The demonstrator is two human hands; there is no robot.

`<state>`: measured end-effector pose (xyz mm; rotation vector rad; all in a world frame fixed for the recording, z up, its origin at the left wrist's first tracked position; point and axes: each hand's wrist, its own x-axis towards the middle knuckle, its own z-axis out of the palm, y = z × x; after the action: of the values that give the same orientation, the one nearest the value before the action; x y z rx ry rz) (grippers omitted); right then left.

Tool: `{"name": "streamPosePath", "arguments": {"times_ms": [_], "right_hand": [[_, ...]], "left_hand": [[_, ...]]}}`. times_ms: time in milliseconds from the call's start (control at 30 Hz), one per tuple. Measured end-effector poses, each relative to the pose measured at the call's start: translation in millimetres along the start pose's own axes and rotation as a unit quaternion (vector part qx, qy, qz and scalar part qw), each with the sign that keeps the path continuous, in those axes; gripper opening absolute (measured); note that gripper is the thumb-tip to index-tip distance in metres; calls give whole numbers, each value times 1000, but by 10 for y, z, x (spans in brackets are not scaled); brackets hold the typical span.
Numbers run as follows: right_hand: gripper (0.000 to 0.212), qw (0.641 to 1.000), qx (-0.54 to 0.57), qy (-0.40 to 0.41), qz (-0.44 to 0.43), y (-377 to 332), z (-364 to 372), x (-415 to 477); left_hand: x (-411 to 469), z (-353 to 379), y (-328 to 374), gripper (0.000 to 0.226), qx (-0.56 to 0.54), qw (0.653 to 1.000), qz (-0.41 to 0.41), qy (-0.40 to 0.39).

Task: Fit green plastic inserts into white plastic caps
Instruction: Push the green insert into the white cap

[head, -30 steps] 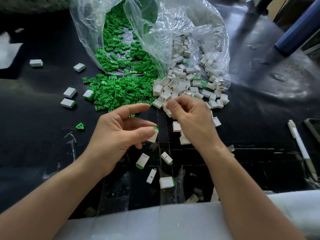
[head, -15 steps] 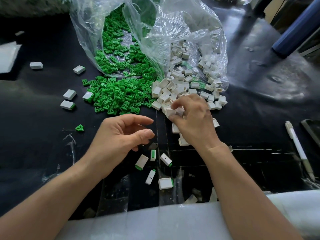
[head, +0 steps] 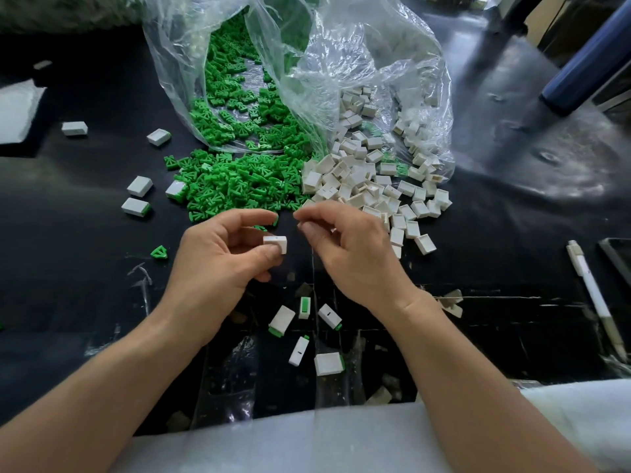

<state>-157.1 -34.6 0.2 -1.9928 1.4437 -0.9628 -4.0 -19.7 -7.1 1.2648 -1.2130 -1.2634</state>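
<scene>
A dark, glossy surface (head: 68,268) carries a clear plastic bag (head: 358,73), lying open towards the person. The green inserts (head: 239,186) spill from the bag's mouth on its left side and the white caps (head: 368,189) on its right. Nearer the person than the bag lie a few finished pieces (head: 327,363), white with green showing at one end. A pen (head: 594,302) lies well to the right of the bag and a blue cylinder (head: 587,63) slants off beyond it (little else of the room shows).

Just in front of the bag's spill, the left hand (head: 218,257) pinches one white cap (head: 275,243) between thumb and curled fingers. A speck of green shows at its index fingertip, too small to tell what it is. The right hand (head: 351,257) is just beside it, fingers curled with thumb and index tips close together; whether they pinch anything I cannot tell.

Half a second ago the left hand was empty and the right hand's fingers were in the edge of the white caps; now the right hand has drawn back towards the left, which holds a cap.
</scene>
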Motion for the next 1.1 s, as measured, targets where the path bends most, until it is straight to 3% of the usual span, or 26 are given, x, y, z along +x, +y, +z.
{"name": "streamPosePath", "arguments": {"times_ms": [100,200,300,467,633,767,933,1100], "right_hand": [[35,994,-102,-45,-7,-3,66,73],[47,970,-189,-138,-67,10,147,114],[48,951,-234,-179,-94,12,183,98],[32,968,-206,-131,-63,7,118,85],[38,983,-142,-101,50,10,58,63],[20,982,-156,-91,55,37,42,53],[6,998,24,-15,58,32,-41,11],[18,990,132,-7,46,12,-38,-17]], "left_hand": [[-8,-3,21,37,-12,1000,15,20],[-3,-22,50,37,-40,998,23,42],[2,-33,62,38,-55,997,19,45],[8,-41,44,37,-60,998,10,36],[8,-32,30,35,-70,997,0,19],[2,-10,28,30,-75,997,0,9],[3,-4,23,29,-58,998,2,4],[2,13,26,24,-74,997,-5,-6]]}}
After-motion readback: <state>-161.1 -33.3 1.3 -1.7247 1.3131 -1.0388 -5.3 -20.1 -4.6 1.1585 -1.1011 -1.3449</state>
